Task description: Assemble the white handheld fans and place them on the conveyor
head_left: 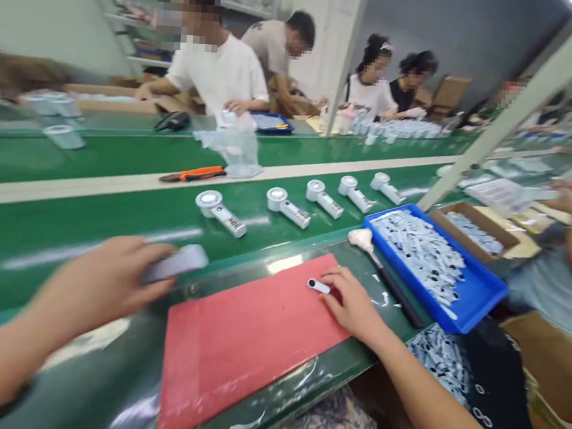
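Note:
My left hand [107, 280] is shut on a flat pale grey-white strip [179, 264], holding it above the green conveyor belt [90, 279]. My right hand [355, 304] rests on the edge of a red mat [242, 342] and grips a small white handle piece [318, 286] with a dark tip. Part of that piece is hidden by my fingers. Beyond my hands, several white round-headed devices with barcode labels [277, 207] stand in a row on the belt, out of reach of my fingertips.
A blue tray [476, 293] heaped with small white parts sits right of the mat, with a black-handled white-tipped brush [389, 277] along it. A cardboard box [475, 231] holds more parts. Orange-handled pliers [193, 173] lie on the belt's far side. Co-workers [217, 72] sit across the belt.

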A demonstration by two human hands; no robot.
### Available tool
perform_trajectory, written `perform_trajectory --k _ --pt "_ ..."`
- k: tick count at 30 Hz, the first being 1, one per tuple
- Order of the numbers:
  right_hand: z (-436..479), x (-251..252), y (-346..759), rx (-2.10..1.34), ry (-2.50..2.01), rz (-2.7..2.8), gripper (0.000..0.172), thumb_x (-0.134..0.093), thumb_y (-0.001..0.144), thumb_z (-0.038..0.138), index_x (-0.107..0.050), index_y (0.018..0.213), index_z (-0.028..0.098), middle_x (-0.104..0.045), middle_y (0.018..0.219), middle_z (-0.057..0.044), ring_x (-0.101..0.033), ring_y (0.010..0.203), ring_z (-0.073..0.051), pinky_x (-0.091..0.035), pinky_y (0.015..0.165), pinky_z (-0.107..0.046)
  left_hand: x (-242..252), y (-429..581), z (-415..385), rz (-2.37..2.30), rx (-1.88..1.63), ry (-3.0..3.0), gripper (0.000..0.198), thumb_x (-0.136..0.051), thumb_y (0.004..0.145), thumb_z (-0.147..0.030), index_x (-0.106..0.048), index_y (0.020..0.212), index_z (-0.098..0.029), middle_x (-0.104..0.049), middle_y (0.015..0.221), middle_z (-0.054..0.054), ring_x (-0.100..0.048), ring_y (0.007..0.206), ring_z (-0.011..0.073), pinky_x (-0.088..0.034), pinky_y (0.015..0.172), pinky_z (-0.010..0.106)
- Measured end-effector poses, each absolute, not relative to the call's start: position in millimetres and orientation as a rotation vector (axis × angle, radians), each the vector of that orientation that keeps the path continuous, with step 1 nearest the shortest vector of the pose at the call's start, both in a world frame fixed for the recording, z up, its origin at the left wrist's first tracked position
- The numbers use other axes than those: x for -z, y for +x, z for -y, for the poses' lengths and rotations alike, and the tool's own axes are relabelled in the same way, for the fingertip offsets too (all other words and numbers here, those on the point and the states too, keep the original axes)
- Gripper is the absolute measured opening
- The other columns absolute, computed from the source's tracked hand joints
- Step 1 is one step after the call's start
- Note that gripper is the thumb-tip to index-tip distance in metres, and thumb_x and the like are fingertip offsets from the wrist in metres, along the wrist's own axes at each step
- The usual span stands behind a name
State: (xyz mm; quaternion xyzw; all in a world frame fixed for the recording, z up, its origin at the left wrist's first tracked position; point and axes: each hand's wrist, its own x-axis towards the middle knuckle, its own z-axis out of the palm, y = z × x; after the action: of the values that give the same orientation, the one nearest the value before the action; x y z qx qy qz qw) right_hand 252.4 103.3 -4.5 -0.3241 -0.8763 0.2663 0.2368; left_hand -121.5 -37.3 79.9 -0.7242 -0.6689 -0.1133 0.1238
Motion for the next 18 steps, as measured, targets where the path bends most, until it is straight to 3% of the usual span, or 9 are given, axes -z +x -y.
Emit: perform_trajectory --k 3,6,8,14,18 --pt "-106 14 258 -0.733 -0.882 2.386 0.018 -0.053 0.096 0.025 -0.067 0.108 0.022 -0.063 0.117 -0.011 -0.063 0.110 -0.026 -0.051 0.097 -0.044 -68 -46 37 1.836 0.011 -2.259 0.022 -0.068 0.086 -0.021 -0.067 0.108 -0.017 -0.058 0.085 0.008 -0.056 0.080 0.0273 -0.046 0.071 0.039" --pt "-107 17 264 -0.728 -0.848 2.382 0.019 -0.054 0.097 0.029 -0.069 0.107 0.023 -0.065 0.114 -0.010 -0.064 0.106 -0.026 -0.052 0.092 -0.043 -55 15 17 1.767 0.019 -2.349 0.034 -0.075 0.086 -0.028 -0.063 0.117 -0.020 -0.060 0.095 0.007 -0.056 0.092 0.0282 -0.046 0.089 0.044" --pt "-107 13 267 -0.760 -0.848 2.350 0.021 -0.052 0.098 0.030 -0.069 0.107 0.023 -0.067 0.109 -0.009 -0.066 0.098 -0.025 -0.053 0.086 -0.040 -50 29 12 1.764 0.019 -2.414 0.035 -0.077 0.087 -0.031 -0.062 0.116 -0.019 -0.061 0.100 0.007 -0.057 0.097 0.0277 -0.046 0.092 0.043" --pt "-93 -17 257 -0.870 -0.876 2.273 0.020 -0.053 0.099 0.033 -0.068 0.109 0.026 -0.067 0.092 -0.003 -0.063 0.073 -0.019 -0.047 0.063 -0.030 -43 11 28 1.944 0.115 -2.490 0.035 -0.071 0.092 -0.042 -0.062 0.115 -0.018 -0.062 0.103 0.008 -0.058 0.093 0.0258 -0.048 0.082 0.039" --pt "-72 -28 231 -0.761 -0.661 2.490 0.017 -0.050 0.099 0.027 -0.066 0.105 0.024 -0.066 0.089 -0.003 -0.062 0.073 -0.020 -0.045 0.065 -0.032 -39 13 28 2.012 0.145 -2.479 0.028 -0.063 0.098 -0.044 -0.062 0.100 -0.016 -0.062 0.098 0.008 -0.057 0.091 0.0263 -0.047 0.079 0.040"
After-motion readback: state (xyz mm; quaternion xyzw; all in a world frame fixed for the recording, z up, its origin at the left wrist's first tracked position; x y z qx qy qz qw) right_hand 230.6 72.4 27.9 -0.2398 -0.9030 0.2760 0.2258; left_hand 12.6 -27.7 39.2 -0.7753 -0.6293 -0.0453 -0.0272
